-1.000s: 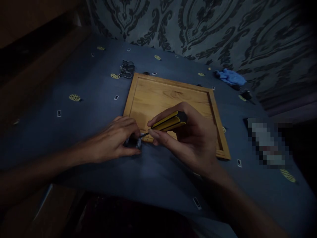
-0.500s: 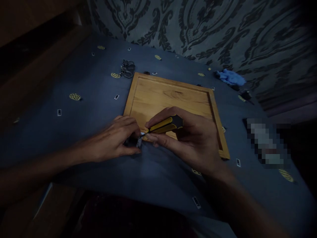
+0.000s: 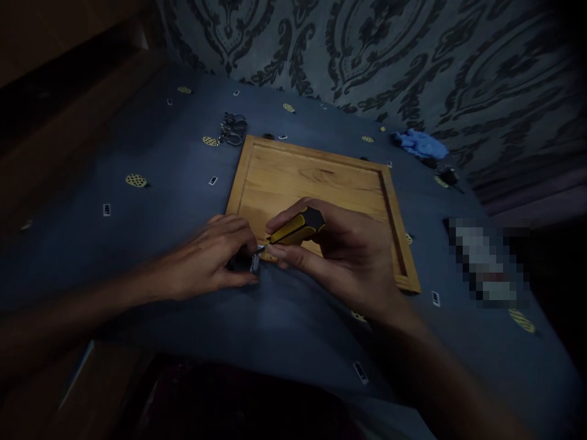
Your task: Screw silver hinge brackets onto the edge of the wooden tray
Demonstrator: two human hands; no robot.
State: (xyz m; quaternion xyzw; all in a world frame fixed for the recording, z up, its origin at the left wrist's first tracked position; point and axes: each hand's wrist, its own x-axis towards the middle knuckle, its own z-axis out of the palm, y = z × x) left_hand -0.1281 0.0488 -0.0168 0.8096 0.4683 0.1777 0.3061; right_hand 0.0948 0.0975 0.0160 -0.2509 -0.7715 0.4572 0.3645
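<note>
My right hand (image 3: 353, 256) is closed around a yellow-and-black screwdriver (image 3: 298, 227), which is tilted with its tip pointing down to the left. The tip meets a small shiny metal piece (image 3: 255, 263) at the near-left corner of a framed wooden panel (image 3: 316, 171). Thumb and fingers of my left hand (image 3: 215, 260) are closed about that metal piece and hide part of it. Its exact kind cannot be made out in the dim light. The panel lies on the blue cloth with its raised rim facing up.
Blue patterned cloth (image 3: 174, 153) covers the surface. Beyond the panel's far-left corner lie dark metal parts (image 3: 233, 129). A blue crumpled cloth (image 3: 422, 144) and a dark object (image 3: 447, 175) rest at the far right, near a blurred-out item (image 3: 481, 263). A patterned wall (image 3: 312, 49) stands behind.
The screwdriver handle has turned a little and shifted slightly left with my right hand. My left hand keeps its hold. The whole view has moved slightly.
</note>
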